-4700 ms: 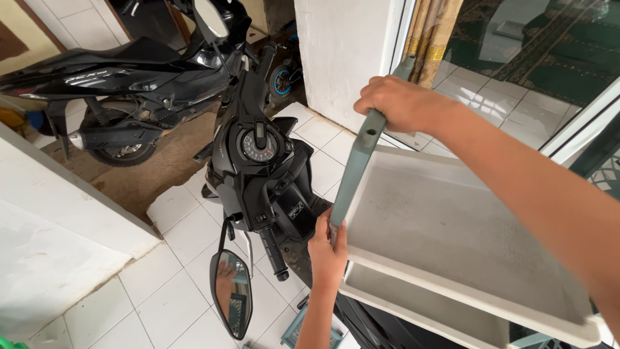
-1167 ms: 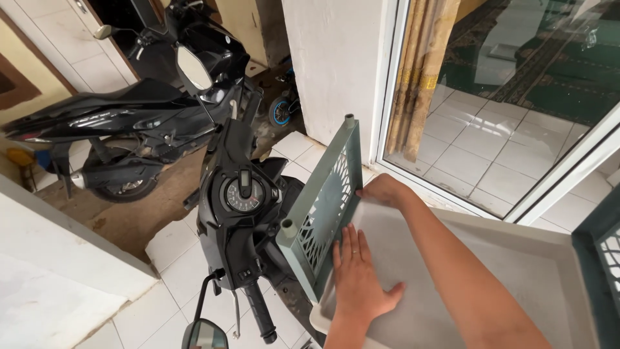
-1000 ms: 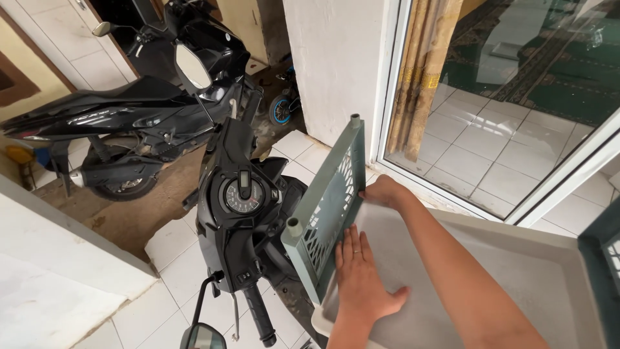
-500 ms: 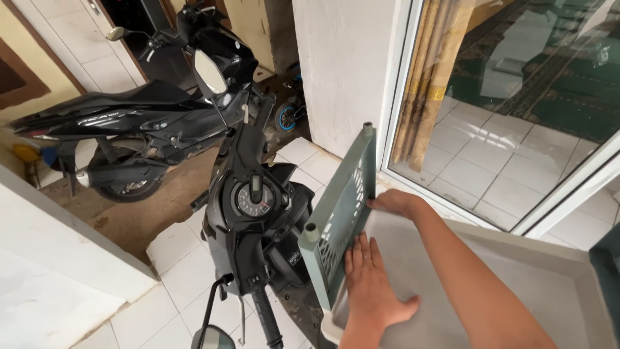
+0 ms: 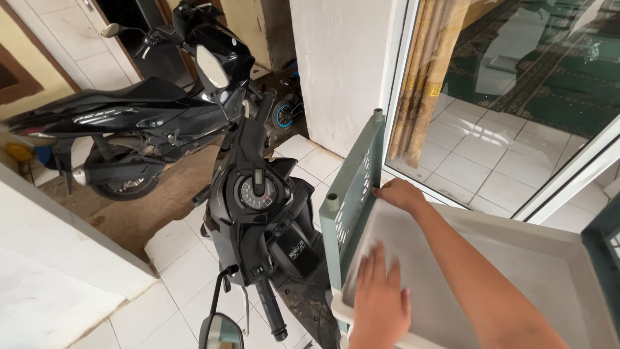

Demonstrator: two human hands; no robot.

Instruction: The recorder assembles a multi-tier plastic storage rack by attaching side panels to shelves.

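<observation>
Pressing flat: left hand has its fingers spread open, palm down on the white shelf tray, near its front corner, gripping nothing. Right hand sits at the tray's far corner, fingers curled against the edge where it meets the green lattice side panel; can't tell if they actually close on the panel or just steady it. Panel stands upright against the tray's left end, its two round corner posts showing at top and near corner, so that side looks fitted or close to it. A second dark green panel shows at the tray's right end, mostly cut off by the frame. Judging from this: one tray level and its end panels are roughly together; whether joints are fully seated is hidden. No further levels visible above. Unit sits just beside a parked black scooter, second black motorbike behind it, white tiled floor below, glass sliding door to the right
</observation>
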